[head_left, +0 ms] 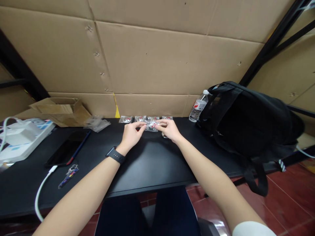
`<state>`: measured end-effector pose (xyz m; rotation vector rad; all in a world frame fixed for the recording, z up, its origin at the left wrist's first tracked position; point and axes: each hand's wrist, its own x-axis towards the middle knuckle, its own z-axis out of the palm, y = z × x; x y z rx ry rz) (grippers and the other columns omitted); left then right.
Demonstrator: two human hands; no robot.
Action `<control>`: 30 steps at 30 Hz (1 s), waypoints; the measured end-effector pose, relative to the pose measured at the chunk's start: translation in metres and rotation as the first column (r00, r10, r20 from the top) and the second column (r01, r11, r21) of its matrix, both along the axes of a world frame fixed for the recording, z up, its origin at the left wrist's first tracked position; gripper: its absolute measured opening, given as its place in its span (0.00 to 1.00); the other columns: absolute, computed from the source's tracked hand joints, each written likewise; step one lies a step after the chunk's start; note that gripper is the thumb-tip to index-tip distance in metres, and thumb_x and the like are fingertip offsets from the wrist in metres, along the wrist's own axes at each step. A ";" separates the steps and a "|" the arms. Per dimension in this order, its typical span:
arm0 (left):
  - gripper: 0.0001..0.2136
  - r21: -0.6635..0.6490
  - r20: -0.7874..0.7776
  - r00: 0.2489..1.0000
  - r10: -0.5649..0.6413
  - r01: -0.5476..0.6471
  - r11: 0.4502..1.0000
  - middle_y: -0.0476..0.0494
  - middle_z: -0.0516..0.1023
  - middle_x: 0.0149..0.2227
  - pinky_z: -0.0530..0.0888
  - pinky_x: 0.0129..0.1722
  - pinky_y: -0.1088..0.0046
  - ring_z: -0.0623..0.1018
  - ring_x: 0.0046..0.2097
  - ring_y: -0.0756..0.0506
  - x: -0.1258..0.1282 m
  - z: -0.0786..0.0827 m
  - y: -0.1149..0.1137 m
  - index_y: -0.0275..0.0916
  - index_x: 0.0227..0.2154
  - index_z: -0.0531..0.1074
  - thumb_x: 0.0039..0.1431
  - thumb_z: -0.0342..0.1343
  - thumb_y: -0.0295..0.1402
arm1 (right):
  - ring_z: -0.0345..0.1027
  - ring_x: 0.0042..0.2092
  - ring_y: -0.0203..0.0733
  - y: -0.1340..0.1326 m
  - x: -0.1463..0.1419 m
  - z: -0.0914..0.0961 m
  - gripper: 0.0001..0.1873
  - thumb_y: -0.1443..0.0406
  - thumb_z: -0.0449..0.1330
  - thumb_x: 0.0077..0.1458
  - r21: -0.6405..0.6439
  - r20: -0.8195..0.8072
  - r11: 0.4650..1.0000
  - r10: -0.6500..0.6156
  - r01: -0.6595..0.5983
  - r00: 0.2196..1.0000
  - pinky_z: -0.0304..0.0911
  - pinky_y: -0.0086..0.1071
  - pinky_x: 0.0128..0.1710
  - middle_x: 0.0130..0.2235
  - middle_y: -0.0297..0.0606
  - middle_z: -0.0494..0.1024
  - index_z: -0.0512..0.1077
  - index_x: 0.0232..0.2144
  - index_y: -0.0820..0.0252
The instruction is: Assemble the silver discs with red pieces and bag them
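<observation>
Both my hands meet near the back of the black table (147,164). My left hand (131,133), with a black watch on its wrist, and my right hand (169,129) pinch a small clear plastic packet (152,126) with red and white contents between their fingertips. Behind it a row of similar small packets (140,119) lies along the cardboard wall. What is inside the packets is too small to make out.
A black backpack (251,121) and a water bottle (198,106) stand at the right. On the left lie a phone (66,149), a white cable (41,190), keys (69,175), a power strip (22,137), an open cardboard box (61,109) and crumpled clear plastic (97,123).
</observation>
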<state>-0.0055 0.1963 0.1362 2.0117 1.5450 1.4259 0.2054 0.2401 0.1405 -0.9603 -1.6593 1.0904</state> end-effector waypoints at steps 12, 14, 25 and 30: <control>0.09 -0.028 -0.041 0.999 -0.033 0.032 0.999 0.46 0.86 0.37 0.76 0.50 0.62 0.84 0.41 0.40 -0.003 0.006 -0.001 0.42 0.39 0.81 0.59 0.61 0.39 | 0.71 0.27 0.37 0.001 -0.005 -0.004 0.21 0.55 0.70 0.48 0.033 -0.030 0.999 0.006 -0.005 1.000 0.65 0.28 0.24 0.33 0.41 0.82 0.77 0.41 0.62; 0.10 -0.027 -0.005 1.000 -0.026 0.026 0.999 0.45 0.86 0.37 0.76 0.50 0.63 0.84 0.41 0.40 -0.006 0.002 0.004 0.42 0.39 0.81 0.58 0.62 0.40 | 0.73 0.31 0.38 0.006 -0.005 -0.008 0.20 0.57 0.70 0.48 0.056 -0.027 0.998 0.031 -0.029 0.999 0.69 0.30 0.30 0.34 0.40 0.82 0.76 0.42 0.61; 0.16 -0.098 0.197 0.954 0.225 -0.209 0.973 0.39 0.86 0.41 0.76 0.45 0.69 0.84 0.44 0.40 -0.078 -0.029 0.053 0.37 0.39 0.81 0.53 0.65 0.43 | 0.65 0.28 0.33 0.011 -0.003 -0.013 0.13 0.62 0.63 0.52 0.247 0.078 0.969 -0.006 -0.013 0.997 0.64 0.28 0.29 0.34 0.36 0.78 0.77 0.41 0.60; 0.15 -0.243 0.011 0.952 0.304 -0.293 0.925 0.42 0.86 0.38 0.74 0.45 0.69 0.84 0.44 0.40 -0.089 -0.040 0.058 0.40 0.42 0.81 0.53 0.64 0.42 | 0.67 0.30 0.34 0.012 -0.003 -0.015 0.12 0.63 0.62 0.52 0.289 0.121 0.957 -0.007 -0.028 0.993 0.64 0.28 0.32 0.34 0.35 0.78 0.77 0.40 0.60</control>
